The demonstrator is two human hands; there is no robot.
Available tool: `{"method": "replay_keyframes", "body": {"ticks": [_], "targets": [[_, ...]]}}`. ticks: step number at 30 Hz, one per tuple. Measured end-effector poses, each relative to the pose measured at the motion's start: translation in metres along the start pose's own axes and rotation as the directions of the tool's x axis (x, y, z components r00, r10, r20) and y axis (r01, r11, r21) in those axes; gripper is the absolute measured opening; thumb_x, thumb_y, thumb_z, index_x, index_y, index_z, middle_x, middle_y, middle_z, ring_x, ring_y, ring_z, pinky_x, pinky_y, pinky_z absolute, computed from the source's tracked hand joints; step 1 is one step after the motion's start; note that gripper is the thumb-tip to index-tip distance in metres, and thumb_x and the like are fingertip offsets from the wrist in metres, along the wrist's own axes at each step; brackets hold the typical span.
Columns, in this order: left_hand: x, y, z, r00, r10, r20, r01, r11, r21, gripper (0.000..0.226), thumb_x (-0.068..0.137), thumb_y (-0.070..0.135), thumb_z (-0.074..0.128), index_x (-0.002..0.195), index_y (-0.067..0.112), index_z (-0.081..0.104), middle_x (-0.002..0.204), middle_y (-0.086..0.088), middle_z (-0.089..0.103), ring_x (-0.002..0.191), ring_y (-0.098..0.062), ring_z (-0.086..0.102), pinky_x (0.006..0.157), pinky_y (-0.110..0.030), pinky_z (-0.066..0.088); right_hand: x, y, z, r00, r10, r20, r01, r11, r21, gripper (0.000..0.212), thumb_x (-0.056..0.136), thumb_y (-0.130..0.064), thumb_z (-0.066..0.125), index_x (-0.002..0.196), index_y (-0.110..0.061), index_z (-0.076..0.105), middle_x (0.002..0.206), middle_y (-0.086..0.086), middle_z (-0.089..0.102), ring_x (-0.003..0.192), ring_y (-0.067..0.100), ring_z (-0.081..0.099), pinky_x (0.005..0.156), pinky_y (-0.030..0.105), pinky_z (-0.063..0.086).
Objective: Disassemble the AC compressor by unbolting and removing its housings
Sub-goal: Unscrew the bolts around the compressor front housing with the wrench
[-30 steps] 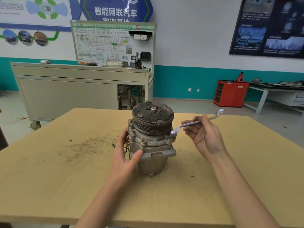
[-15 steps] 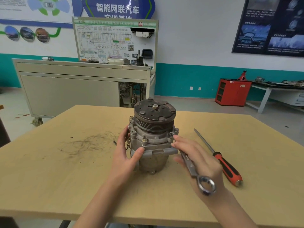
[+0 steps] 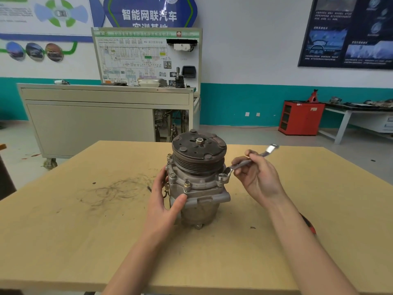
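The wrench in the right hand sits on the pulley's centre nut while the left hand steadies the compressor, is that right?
Not quite: in the head view the wrench rings a housing bolt on the compressor flange; the right hand holds it, the left hand steadies.

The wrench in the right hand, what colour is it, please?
Plain shiny silver wrench; head view shows it.

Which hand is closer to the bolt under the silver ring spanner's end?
Right. The right hand sits just right of that bolt, holding the silver ring spanner set over it; the left hand grips the left side of the grey metal compressor.
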State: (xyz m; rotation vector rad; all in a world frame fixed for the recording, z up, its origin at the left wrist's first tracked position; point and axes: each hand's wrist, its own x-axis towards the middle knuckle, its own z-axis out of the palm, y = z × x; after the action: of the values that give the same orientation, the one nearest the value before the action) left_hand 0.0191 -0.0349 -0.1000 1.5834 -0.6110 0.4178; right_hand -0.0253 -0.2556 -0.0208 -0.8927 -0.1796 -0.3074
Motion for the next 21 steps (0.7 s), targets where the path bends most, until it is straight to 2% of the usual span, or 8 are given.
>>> {"method": "replay_keyframes", "body": {"ticks": [3,6,8,10,12,14,18,21], "targets": [[0.000,-0.002,-0.001,1.000,-0.005,0.003,0.005,1.000,-0.009,0.072,0.070,0.061,0.057,0.134,0.049,0.028,0.137,0.034,0.036,0.126,0.017,0.036,0.095,0.001,0.029,0.012,-0.004,0.003,0.999,0.027,0.019,-0.026,0.999,-0.043,0.028,0.102,-0.019,0.027,0.087,-0.009,0.048,0.070,0.017,0.068,0.055,0.020,0.062,0.053,0.025,0.052],[0.000,-0.002,-0.001,1.000,0.004,0.007,-0.004,1.000,-0.006,0.072,0.070,0.062,0.058,0.135,0.049,0.028,0.137,0.036,0.037,0.126,0.016,0.037,0.096,0.000,0.030,-0.002,-0.010,0.003,0.974,-0.222,-0.047,0.201,0.941,-0.272,0.034,0.102,-0.027,0.031,0.085,-0.008,0.054,0.074,0.015,0.071,0.059,0.022,0.067,0.055,0.025,0.054],[0.000,-0.002,-0.001,1.000,0.003,0.007,-0.003,1.000,-0.005,0.072,0.070,0.062,0.058,0.134,0.050,0.027,0.137,0.037,0.037,0.127,0.015,0.037,0.097,-0.001,0.030,-0.020,-0.009,0.008,0.888,-0.460,-0.006,0.392,0.764,-0.513,0.030,0.101,-0.029,0.035,0.085,-0.013,0.055,0.077,0.010,0.072,0.060,0.023,0.069,0.055,0.025,0.054],[0.001,-0.002,-0.001,1.000,0.006,0.010,-0.006,1.000,-0.015,0.070,0.071,0.061,0.058,0.133,0.051,0.027,0.133,0.044,0.038,0.126,0.016,0.037,0.096,-0.001,0.030,-0.041,-0.005,0.018,0.766,-0.622,0.163,0.560,0.520,-0.645,0.026,0.099,-0.035,0.040,0.084,-0.021,0.056,0.079,0.004,0.073,0.063,0.020,0.071,0.058,0.025,0.056],[0.001,-0.001,-0.001,1.000,0.019,0.011,-0.018,1.000,-0.018,0.068,0.072,0.058,0.059,0.133,0.050,0.028,0.128,0.050,0.038,0.124,0.018,0.038,0.095,0.000,0.029,-0.057,0.002,0.027,0.634,-0.679,0.370,0.677,0.256,-0.690,0.025,0.099,-0.038,0.043,0.088,-0.021,0.058,0.084,-0.001,0.071,0.069,0.014,0.071,0.061,0.027,0.057],[0.001,-0.001,-0.001,1.000,0.027,0.008,-0.027,0.999,-0.019,0.067,0.073,0.058,0.059,0.132,0.050,0.029,0.127,0.051,0.038,0.124,0.019,0.037,0.095,0.001,0.029,-0.066,0.009,0.033,0.554,-0.661,0.506,0.705,0.048,-0.708,0.032,0.098,-0.035,0.044,0.092,-0.010,0.063,0.088,0.003,0.069,0.075,0.014,0.070,0.066,0.027,0.056],[0.001,-0.002,-0.001,1.000,0.025,0.000,-0.025,0.999,-0.024,0.069,0.072,0.058,0.060,0.133,0.049,0.030,0.130,0.046,0.038,0.125,0.018,0.037,0.096,0.000,0.028,-0.075,0.020,0.036,0.522,-0.622,0.583,0.686,-0.100,-0.721,0.048,0.097,-0.035,0.046,0.086,0.006,0.069,0.089,0.010,0.069,0.085,0.013,0.066,0.080,0.017,0.052],[0.001,-0.002,0.000,1.000,0.014,-0.006,-0.014,1.000,-0.021,0.071,0.071,0.059,0.060,0.133,0.048,0.028,0.135,0.034,0.036,0.124,0.020,0.036,0.096,0.000,0.028,-0.080,0.028,0.033,0.429,-0.603,0.672,0.682,-0.272,-0.679,0.047,0.097,-0.030,0.048,0.082,0.008,0.070,0.092,0.015,0.070,0.084,0.019,0.069,0.074,0.026,0.056]]}}
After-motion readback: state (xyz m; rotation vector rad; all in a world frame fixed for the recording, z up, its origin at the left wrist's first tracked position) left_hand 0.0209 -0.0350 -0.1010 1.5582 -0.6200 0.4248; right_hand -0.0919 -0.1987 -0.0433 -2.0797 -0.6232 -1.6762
